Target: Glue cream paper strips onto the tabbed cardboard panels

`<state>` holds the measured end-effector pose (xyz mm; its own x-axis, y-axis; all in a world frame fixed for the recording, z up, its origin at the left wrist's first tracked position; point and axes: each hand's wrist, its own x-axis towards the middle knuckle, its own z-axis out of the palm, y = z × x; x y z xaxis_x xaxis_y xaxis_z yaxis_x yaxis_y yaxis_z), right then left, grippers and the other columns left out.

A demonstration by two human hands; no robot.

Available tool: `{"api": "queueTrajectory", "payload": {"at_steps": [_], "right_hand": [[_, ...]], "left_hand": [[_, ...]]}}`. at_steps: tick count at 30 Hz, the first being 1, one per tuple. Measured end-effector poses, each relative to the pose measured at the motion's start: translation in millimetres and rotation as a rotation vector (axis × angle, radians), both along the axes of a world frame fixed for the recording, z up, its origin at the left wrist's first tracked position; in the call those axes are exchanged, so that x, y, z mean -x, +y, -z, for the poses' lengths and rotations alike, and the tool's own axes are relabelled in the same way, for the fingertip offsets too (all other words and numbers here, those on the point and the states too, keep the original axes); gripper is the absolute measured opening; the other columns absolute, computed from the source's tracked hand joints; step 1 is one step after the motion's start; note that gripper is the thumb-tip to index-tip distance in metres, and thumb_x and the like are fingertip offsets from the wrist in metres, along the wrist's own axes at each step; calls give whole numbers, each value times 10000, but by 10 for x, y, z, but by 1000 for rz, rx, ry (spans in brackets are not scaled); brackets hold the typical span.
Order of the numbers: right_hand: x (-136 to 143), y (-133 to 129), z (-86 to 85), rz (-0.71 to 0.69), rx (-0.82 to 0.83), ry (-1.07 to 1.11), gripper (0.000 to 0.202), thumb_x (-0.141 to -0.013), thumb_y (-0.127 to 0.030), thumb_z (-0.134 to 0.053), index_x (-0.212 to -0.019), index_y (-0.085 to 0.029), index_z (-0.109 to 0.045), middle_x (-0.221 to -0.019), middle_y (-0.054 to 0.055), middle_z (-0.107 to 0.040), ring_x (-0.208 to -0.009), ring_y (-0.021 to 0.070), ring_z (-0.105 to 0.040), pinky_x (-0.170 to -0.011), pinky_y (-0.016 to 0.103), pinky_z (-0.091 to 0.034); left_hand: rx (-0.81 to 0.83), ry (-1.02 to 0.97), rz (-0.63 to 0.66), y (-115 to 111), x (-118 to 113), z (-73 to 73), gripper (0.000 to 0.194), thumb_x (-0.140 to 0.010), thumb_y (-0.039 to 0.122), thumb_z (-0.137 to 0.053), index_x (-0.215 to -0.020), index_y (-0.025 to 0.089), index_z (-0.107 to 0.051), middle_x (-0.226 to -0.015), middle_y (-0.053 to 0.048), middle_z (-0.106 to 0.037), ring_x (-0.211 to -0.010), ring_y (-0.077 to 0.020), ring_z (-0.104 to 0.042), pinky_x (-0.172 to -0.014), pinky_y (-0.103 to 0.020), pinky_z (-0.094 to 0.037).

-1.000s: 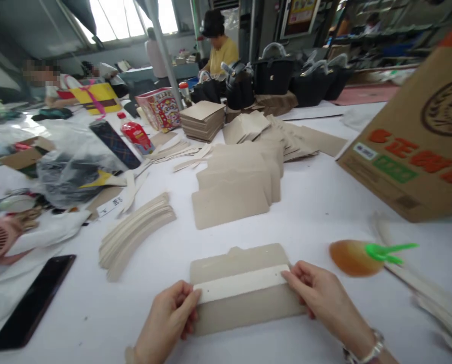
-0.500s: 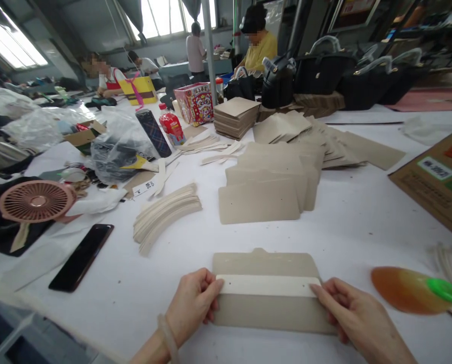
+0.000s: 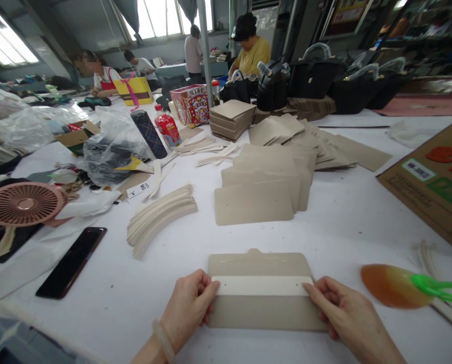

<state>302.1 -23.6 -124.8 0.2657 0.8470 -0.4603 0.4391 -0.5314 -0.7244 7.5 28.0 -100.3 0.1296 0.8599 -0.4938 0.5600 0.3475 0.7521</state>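
A grey-beige cardboard panel [image 3: 264,313] with a small tab on its far edge lies in front of me. Across its middle runs a white strip [image 3: 262,286] with a small hole near each end. My left hand [image 3: 190,301] pinches the strip's left end, thumb on top and fingers curled at the panel's edge. At the other end, my right hand [image 3: 337,306] has the same pinch, its thumb beside the hole. Beyond lie overlapping cardboard panels [image 3: 254,202], and to their left a fanned bundle of pale strips [image 3: 161,217].
A phone [image 3: 72,262] and a pink fan [image 3: 25,203] lie left. On the right are an orange-brown oval thing with a green handle [image 3: 396,287] and a carton [image 3: 434,177]. Black handbags [image 3: 313,76] stand at the back, near a person in yellow [image 3: 252,53].
The whole view has shifted slightly, so most things sit further left and more of the carton shows. Both hands keep their pinch on the strip, which has hardly moved on the panel.
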Motion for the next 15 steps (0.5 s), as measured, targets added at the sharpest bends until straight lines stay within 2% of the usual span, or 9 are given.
{"api": "queueTrajectory", "payload": {"at_steps": [3,7,9,11,13,15], "right_hand": [[33,5,-53,-7,-20,-44,374,-824,-541,-436,-622,-227,-458,-475,-40,-489,-369,125,-455,-368,224,-322],[86,21,-158,-76,-149,-269,277,-852,-400,-468,-639,-224,-464,-520,-29,-501,-484,151,-498,-470,249,-331],[111,27,-205,-88,-215,-380,139,-842,-312,-515,-740,-220,-490,-573,-30,-521,-546,164,-518,-529,260,-338],[138,28,-245,-101,-292,-441,22,-844,-225,-520,-837,-217,-502,-666,-20,-540,-614,169,-532,-575,266,-348],[168,20,-277,-154,-382,-479,81,-864,-151,-485,-820,-212,-517,-748,0,-537,-694,171,-531,-619,271,-351],[202,8,-297,-201,-445,-520,175,-872,-93,-458,-757,-204,-530,-786,11,-530,-751,174,-516,-658,280,-347]], "left_hand": [[-89,64,56,-4,11,-25,328,-829,490,-458,-638,224,-457,-476,47,-515,-429,-124,-488,-429,-230,-346],[-285,245,151,-7,58,-45,261,-836,464,-495,-717,231,-485,-547,53,-521,-516,-137,-516,-522,-247,-365],[-512,359,231,4,86,-15,187,-855,426,-491,-870,243,-530,-722,25,-608,-655,-154,-602,-610,-250,-428],[-799,408,371,20,109,51,192,-867,318,-474,-1035,281,-559,-961,-7,-645,-835,-162,-633,-733,-248,-461],[-1026,411,549,28,125,141,356,-841,175,-432,-1128,337,-568,-1096,-5,-642,-912,-161,-628,-793,-250,-465],[-1113,417,663,20,129,233,488,-793,88,-411,-1150,376,-577,-1115,7,-660,-927,-174,-632,-790,-271,-476]]}}
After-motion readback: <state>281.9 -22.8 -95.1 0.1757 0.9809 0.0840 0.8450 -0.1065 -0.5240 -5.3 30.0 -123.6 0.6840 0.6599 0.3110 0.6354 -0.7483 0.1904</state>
